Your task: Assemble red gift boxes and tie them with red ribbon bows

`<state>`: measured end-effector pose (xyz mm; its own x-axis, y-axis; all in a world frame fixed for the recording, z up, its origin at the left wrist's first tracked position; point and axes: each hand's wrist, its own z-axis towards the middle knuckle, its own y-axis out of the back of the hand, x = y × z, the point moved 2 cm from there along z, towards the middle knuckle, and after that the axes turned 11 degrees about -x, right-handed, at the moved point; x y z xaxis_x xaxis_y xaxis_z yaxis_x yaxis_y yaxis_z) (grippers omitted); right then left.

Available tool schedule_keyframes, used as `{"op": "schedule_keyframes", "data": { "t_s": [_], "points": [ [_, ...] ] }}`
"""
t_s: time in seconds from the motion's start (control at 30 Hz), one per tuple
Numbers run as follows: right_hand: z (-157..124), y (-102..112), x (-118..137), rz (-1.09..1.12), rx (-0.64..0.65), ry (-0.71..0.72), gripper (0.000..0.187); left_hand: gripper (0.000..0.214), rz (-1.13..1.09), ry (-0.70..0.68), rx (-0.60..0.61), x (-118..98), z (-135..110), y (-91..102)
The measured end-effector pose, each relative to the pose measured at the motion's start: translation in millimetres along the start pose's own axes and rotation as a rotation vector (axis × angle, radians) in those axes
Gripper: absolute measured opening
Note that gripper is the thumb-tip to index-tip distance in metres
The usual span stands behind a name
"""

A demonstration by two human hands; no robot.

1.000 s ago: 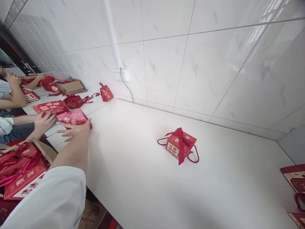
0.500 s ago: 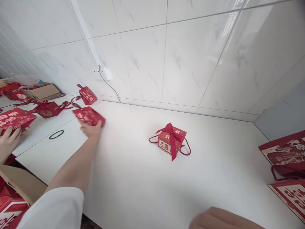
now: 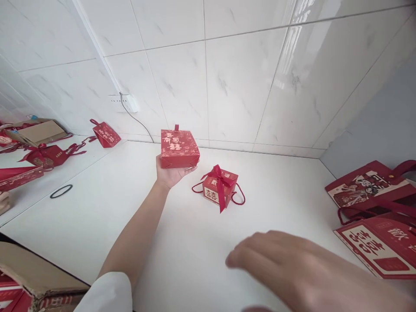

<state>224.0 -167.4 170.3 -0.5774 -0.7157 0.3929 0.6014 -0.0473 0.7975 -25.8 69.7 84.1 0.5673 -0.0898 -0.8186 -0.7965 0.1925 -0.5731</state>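
My left hand (image 3: 170, 175) grips a red gift box (image 3: 180, 147) from beneath, with the fingers around its lower edge. White characters and a small loop at the top show on this box, which is lifted over the white table (image 3: 182, 251). To its right sits a smaller red box (image 3: 220, 186) with a ribbon bow and cord handles. My right hand (image 3: 282, 260), slightly blurred, is above the front of the table with fingers stretched out and nothing visible in them.
Red gift bags (image 3: 373, 238) lie at the right. By the tiled wall stands another red box (image 3: 106, 134). A black ring (image 3: 61, 191) lies left, near a ribboned box (image 3: 45, 155) and an open carton (image 3: 42, 131). Another person's hand (image 3: 4, 201) shows at the left edge.
My left hand has carried the gift box from the left toward the middle and raised it. My right hand has come further into view. The view has turned to the right.
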Motion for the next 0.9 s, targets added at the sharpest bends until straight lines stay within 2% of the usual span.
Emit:
{"op": "schedule_keyframes", "data": {
  "t_s": [0.1,0.17,0.27,0.3,0.4,0.5,0.6,0.73,0.83,0.9],
  "points": [
    [15.0,4.1,-20.2,0.108,-0.048,-0.231,0.022,0.084,0.047,-0.009,0.1,-8.7,-10.5,-29.7],
    [29.3,-0.3,-36.0,0.292,-0.14,-0.351,0.03,0.083,0.142,-0.081,0.136,-11.3,-16.7,-50.3],
    [49.2,-18.5,-58.4,0.66,-0.366,-0.499,0.058,0.077,0.425,-0.377,0.114,-11.7,-30.5,-79.5],
    [54.4,-26.2,-64.2,0.758,-0.426,-0.532,0.066,0.081,0.555,-0.494,0.09,-10.9,-36.8,-87.8],
    [64.8,-42.8,-74.8,0.955,-0.608,-0.573,0.07,0.101,0.867,-0.723,0.092,-7.0,-56.4,-105.4],
    [69.4,-43.1,-75.8,1.086,-0.708,-0.57,0.059,0.088,0.899,-0.719,0.184,-6.6,-66.8,-109.6],
    [68.5,-34.2,-74.4,1.142,-0.745,-0.593,0.053,0.067,0.759,-0.645,0.205,-12.6,-66.7,-106.9],
    [62.3,-32.5,-84.8,1.211,-0.818,-0.648,0.052,0.05,0.644,-0.619,0.278,-20.0,-67.7,-108.9],
    [58.9,-41.1,-101.2,1.273,-0.826,-0.754,0.05,0.041,0.702,-0.631,0.308,-20.8,-72.8,-112.2],
    [58.3,-46.2,-109.4,1.328,-0.787,-0.827,0.046,0.037,0.792,-0.664,0.298,-20.2,-76.0,-113.4]
  ]
}}
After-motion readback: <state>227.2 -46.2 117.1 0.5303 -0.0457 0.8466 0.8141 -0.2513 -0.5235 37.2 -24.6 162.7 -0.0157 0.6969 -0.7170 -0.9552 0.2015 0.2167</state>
